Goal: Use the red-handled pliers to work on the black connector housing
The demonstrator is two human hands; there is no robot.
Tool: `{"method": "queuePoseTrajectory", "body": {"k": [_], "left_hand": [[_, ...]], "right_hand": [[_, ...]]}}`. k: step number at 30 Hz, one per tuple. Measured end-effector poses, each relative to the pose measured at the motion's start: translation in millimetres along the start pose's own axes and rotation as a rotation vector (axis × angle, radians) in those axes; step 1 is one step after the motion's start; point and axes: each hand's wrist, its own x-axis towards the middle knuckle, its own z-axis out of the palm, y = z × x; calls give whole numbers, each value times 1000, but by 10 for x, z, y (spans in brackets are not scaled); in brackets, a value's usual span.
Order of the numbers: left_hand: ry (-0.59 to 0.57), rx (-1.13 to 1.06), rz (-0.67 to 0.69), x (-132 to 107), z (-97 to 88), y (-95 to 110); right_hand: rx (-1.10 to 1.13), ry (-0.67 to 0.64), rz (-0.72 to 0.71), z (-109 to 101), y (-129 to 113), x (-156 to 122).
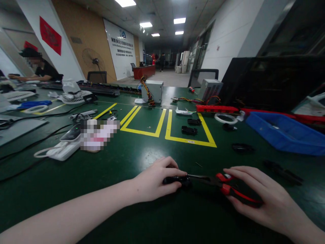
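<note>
My left hand is closed around a small black plastic part low over the green table. A thin metal rod shows between that part and the jaws of the pliers. My right hand grips the red-and-black long-nose pliers by their handles, with the nose pointing left at the black part. Whether the jaws bite on the rod cannot be made out. On the table just beyond the pliers lies a thin loose pin.
Several black parts lie ahead and to the right. A blue bin stands at the right, near a white tape roll. A power strip with cables is at left. Power supply boxes stand farther back; a person sits far left.
</note>
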Motion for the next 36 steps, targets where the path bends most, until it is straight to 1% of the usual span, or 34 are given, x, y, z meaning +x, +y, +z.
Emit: {"method": "queuePoseTrajectory", "body": {"k": [7, 17, 23, 29, 36], "left_hand": [[-12, -38, 14, -4, 6, -36], [-2, -39, 30, 9, 2, -37], [-12, -52, 19, 5, 20, -59], [1, -59, 35, 6, 38, -85], [4, -70, 35, 11, 17, -87]], "right_hand": [[-8, -50, -9, -17, -37, 5], [3, -47, 13, 8, -31, 15], [-46, -54, -29, -34, -83, 77], [-84, -81, -40, -35, -109, 81], [-42, -70, 13, -37, -156, 80]]}}
